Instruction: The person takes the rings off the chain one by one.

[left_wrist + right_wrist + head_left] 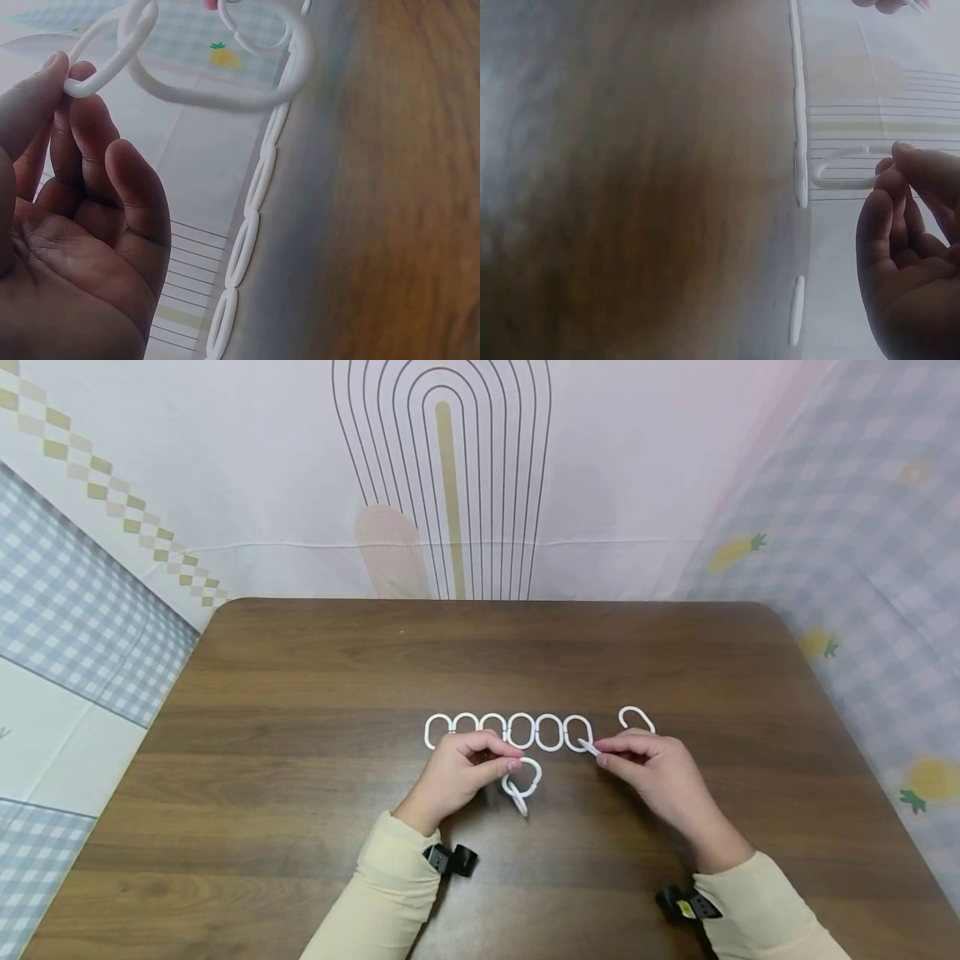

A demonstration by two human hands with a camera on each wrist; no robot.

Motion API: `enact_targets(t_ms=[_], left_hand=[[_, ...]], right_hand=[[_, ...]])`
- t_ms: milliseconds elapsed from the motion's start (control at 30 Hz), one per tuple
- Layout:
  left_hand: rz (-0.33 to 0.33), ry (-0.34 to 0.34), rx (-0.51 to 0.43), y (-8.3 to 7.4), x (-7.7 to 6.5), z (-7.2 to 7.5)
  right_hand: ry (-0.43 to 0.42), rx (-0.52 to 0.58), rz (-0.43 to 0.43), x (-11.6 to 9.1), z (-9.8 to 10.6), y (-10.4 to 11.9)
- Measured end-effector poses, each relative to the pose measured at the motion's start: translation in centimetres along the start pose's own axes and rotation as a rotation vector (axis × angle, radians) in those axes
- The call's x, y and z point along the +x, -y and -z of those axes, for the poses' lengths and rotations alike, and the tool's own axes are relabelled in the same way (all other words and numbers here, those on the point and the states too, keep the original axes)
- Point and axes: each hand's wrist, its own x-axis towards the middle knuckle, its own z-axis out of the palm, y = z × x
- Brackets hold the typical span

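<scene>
My left hand [456, 778] pinches a white C-shaped plastic link [112, 79] between thumb and forefinger, with another white link [217, 99] hooked through it. The two hang joined above the table, before the row. Between the thumb and fingers of my right hand [667, 777] is a single white link [844, 182], held near the row's right end. A row of several white links [549, 749] lies side by side on the table, partly covered by the left hand in the head view. One more white link [634, 709] lies apart, just beyond the right hand, which hides its lower part.
The brown wooden table [315, 677] has rounded far corners. Behind it hangs a pale cloth [622, 460] printed with arches, and blue checked cloth [847, 527] covers the right side. A black wrist camera [452, 860] is strapped to the left sleeve, another [686, 906] to the right.
</scene>
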Motion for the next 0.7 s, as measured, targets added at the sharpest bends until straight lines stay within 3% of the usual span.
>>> enact_targets(t_ms=[333, 700], left_hand=[[-0.005, 0.003, 0.008, 0.1, 0.0, 0.0], [0.004, -0.006, 0.000, 0.1, 0.0, 0.0]], right_hand=[[-0.019, -0.079, -0.022, 0.4, 0.7, -0.2], [0.025, -0.166, 0.014, 1.4, 0.9, -0.9]])
